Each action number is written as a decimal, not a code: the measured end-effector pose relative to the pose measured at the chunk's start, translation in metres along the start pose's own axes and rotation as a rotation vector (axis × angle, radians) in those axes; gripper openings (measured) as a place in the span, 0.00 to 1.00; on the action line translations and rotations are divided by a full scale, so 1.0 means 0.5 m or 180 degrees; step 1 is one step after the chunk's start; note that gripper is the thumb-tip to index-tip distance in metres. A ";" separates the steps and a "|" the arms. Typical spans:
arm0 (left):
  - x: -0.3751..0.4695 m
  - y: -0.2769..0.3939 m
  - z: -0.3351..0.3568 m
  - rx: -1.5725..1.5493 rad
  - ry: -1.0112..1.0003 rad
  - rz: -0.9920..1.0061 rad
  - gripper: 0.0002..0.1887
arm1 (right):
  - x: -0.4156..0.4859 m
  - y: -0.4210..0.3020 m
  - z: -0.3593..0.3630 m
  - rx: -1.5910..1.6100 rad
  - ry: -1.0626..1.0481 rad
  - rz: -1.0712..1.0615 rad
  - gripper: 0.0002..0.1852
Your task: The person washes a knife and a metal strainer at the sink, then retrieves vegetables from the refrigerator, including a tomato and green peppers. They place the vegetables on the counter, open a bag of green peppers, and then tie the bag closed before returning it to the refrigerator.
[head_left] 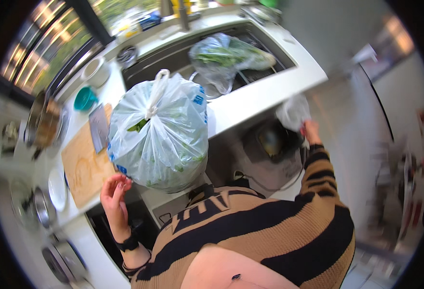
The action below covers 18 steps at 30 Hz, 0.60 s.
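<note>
A large knotted translucent plastic bag [161, 144] with leafy greens inside stands at the counter's edge before me. My left hand [116, 193] is beside its lower left side, fingers curled; whether they pinch the bag's edge is unclear. At the right, my right hand [310, 130] grips a crumpled translucent plastic bag [293, 111] over a dark bin [262, 139] below the counter. What that bag holds cannot be told. Another clear bag of green vegetables [230, 56] lies in the sink. Left of the knotted bag, a cleaver [99, 127] rests on a wooden cutting board [85, 169].
The sink [157, 57] has a metal faucet [183, 16] behind it. On the left counter are a teal cup [85, 99], a white pot [96, 71], a lidded pot [43, 123] and a white plate [57, 189]. The white counter edge [255, 108] runs between sink and bin.
</note>
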<state>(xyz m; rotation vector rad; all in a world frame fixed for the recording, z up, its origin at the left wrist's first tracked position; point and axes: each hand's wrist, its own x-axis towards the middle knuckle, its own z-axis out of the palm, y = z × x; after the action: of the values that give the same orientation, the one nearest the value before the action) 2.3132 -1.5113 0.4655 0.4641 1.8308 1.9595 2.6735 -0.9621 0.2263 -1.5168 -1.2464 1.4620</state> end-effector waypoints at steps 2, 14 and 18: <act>-0.026 -0.018 0.040 -0.0076 0.0451 0.0082 0.10 | 0.051 0.065 -0.042 -0.0434 -0.0385 -0.0205 0.14; 0.033 0.062 0.268 0.2477 0.1132 0.1549 0.08 | 0.146 -0.001 0.008 -0.2897 -0.1931 0.0449 0.17; 0.144 0.083 0.268 0.3477 0.0738 0.1498 0.09 | 0.033 -0.232 0.145 -0.2269 -0.3173 -0.0281 0.14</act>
<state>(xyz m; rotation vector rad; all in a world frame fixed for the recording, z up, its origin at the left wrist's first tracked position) 2.3166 -1.3612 0.5145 1.0829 3.0737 1.0566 2.5804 -0.9210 0.3194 -1.0457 -2.5924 1.8956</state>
